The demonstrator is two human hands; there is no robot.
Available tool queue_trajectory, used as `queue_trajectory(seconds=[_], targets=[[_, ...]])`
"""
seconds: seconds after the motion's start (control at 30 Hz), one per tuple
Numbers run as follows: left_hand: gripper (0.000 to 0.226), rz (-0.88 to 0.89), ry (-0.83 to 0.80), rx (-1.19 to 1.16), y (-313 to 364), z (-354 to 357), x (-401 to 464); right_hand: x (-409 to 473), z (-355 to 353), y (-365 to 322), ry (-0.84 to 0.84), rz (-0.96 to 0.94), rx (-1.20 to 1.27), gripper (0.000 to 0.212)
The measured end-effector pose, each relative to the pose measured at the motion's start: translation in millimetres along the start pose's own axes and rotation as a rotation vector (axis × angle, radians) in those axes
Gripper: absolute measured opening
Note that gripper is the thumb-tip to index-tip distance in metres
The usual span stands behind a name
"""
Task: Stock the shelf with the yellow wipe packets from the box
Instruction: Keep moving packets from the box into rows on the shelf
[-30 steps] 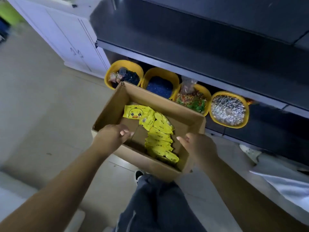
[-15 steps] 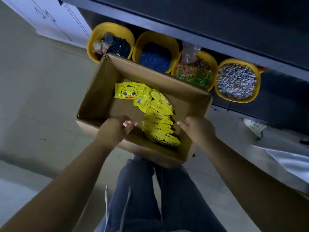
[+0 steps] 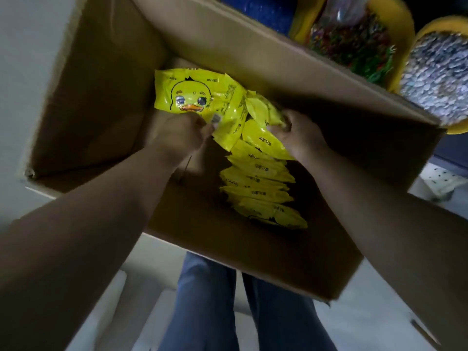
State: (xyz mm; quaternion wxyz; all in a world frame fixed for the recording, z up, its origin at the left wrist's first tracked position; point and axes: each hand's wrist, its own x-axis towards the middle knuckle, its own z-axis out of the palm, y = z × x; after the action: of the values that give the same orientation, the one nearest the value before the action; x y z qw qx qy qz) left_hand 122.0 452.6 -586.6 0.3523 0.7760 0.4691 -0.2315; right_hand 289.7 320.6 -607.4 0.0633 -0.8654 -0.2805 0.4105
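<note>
An open brown cardboard box (image 3: 228, 44) holds a row of glossy yellow duck-print wipe packets (image 3: 255, 178). Both hands reach inside: the left hand (image 3: 177, 136) pinches the top packet (image 3: 200, 93), the right hand (image 3: 298, 133) grips packets beside it.

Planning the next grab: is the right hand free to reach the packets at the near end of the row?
Probably not yet: the right hand already grips packets at the far end; the near packets lie uncovered.

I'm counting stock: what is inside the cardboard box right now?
Inside the cardboard box lies a row of overlapping yellow wipe packets. The left hand and right hand grip its far end. The overlap and the hands hide the exact count.
</note>
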Motion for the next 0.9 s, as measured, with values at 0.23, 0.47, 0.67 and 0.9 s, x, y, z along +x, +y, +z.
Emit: queue_trajectory(seconds=[0.23,0.47,0.67,0.9], targets=[[0.036,-0.171,-0.018,-0.455,-12,39,42,38,39,22,-0.087,-0.012,0.105,0.076],[0.021,-0.277,0.018,-0.762,-12,46,36,26,9,24,-0.020,-0.076,0.187,0.043],[0.030,-0.255,0.133,-0.757,-5,20,1,-26,-29,4,0.004,-0.057,0.354,0.041],[0.028,-0.304,0.134,-0.663,-17,14,-26,-39,-4,-7,-0.011,-0.001,0.441,0.040]])
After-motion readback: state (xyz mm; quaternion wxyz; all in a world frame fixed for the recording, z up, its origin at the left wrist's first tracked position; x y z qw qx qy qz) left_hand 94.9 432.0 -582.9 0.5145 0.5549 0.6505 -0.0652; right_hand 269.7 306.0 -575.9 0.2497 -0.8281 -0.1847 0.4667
